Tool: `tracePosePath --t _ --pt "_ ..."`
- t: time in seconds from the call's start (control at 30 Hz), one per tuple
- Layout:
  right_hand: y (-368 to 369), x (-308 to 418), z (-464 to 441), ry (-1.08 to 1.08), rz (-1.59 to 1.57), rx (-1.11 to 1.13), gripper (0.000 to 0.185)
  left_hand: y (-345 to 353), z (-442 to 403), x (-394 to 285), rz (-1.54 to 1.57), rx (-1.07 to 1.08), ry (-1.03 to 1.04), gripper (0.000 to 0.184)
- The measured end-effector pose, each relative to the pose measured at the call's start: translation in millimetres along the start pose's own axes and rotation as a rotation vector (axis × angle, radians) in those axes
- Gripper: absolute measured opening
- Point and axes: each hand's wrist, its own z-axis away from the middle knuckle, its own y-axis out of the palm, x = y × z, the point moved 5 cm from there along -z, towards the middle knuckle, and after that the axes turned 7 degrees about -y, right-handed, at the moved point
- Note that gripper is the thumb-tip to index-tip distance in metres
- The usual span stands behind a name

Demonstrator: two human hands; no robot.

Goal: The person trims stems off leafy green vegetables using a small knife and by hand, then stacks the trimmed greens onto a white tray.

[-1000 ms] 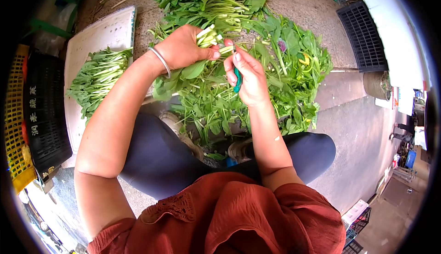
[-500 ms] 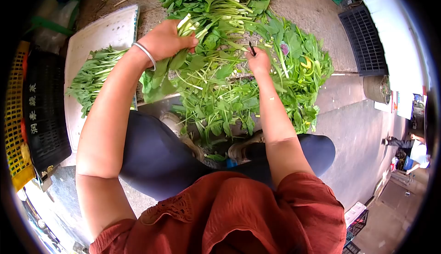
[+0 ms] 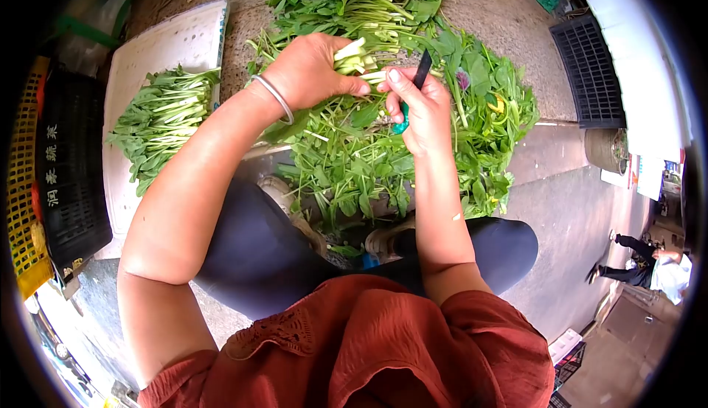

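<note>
My left hand (image 3: 316, 75) is closed around a bunch of leafy green stems (image 3: 354, 57), their pale cut ends pointing right. My right hand (image 3: 420, 106) grips a small knife (image 3: 422, 69) with a dark blade and a green handle; the blade points up and away. Thumb and fingers of that hand meet at the stem ends beside the bunch. Below both hands spreads a loose heap of greens (image 3: 354, 165). Beyond them lies a pile of greens (image 3: 383, 10) with the stems lined up. The leaves of the held bunch are mostly hidden by my left hand.
A white foam tray (image 3: 162, 39) at left carries a row of greens (image 3: 166, 117). Black (image 3: 74, 172) and yellow crates (image 3: 26, 187) stand further left. At right are a black crate (image 3: 588, 71), a white box (image 3: 641, 61) and a distant person (image 3: 645, 264).
My left hand has moved right with its bunch, and my right hand has come up to the stem ends. The knife shows more fully now. The distant person has shifted.
</note>
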Motion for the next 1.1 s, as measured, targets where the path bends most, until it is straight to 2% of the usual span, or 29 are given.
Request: tracePosePath --t 0.13,0.17,0.23,0.33,0.43,0.5,0.6,0.67,0.73,0.8,0.83,0.9,0.93,1.0,1.03,1.1 --pt "6 6 5 -0.041 0.016 0.054 0.025 0 -2 10 0.258 0.074 -0.101 0.024" --pt "11 7 7 -0.015 -0.05 0.103 0.027 -4 -2 11 0.146 0.027 -0.1 0.024" --pt "16 5 11 0.035 -0.139 0.191 0.034 -6 2 5 0.182 0.046 -0.144 0.025" --pt "21 1 10 -0.003 -0.016 0.22 0.036 -6 4 5 0.262 0.074 -0.176 0.027" --pt "20 -6 11 0.022 0.016 0.194 0.034 -7 5 10 0.326 0.109 -0.203 0.027" --pt "14 -16 9 0.032 0.016 0.193 0.035 -11 1 24 0.114 0.121 -0.251 0.028" --pt "-3 -36 -1 0.096 0.023 0.127 0.036 -18 4 33 0.26 0.18 -0.215 0.037" --pt "-27 -56 -13 0.181 0.428 -0.035 0.039 -35 9 29 0.183 0.087 -0.292 0.034" --pt "-46 -87 -43 0.155 0.518 -0.005 0.04 -42 5 38 0.268 0.005 -0.249 0.034" --pt "-46 -100 -66 -0.114 0.92 0.037 0.038 -46 6 34 0.258 -0.023 -0.253 0.031" --pt "-43 -102 -73 -0.119 0.916 0.038 0.038 -48 3 39 0.203 -0.04 -0.267 0.028" --pt "-34 -118 -81 0.143 1.367 0.27 0.03 -47 2 44 0.219 -0.072 -0.284 0.02" --pt "-32 -116 -82 0.139 1.367 0.273 0.03 -49 2 45 0.22 -0.076 -0.283 0.02" --pt "-31 -121 -80 0.296 1.401 0.378 0.025 -52 2 52 0.193 -0.107 -0.326 0.02" --pt "-31 -117 -77 0.202 1.417 0.371 0.025 -53 1 55 0.198 -0.111 -0.33 0.02" --pt "-37 -113 -69 0.212 1.363 0.387 0.025 -51 0 55 0.193 -0.051 -0.248 0.023"
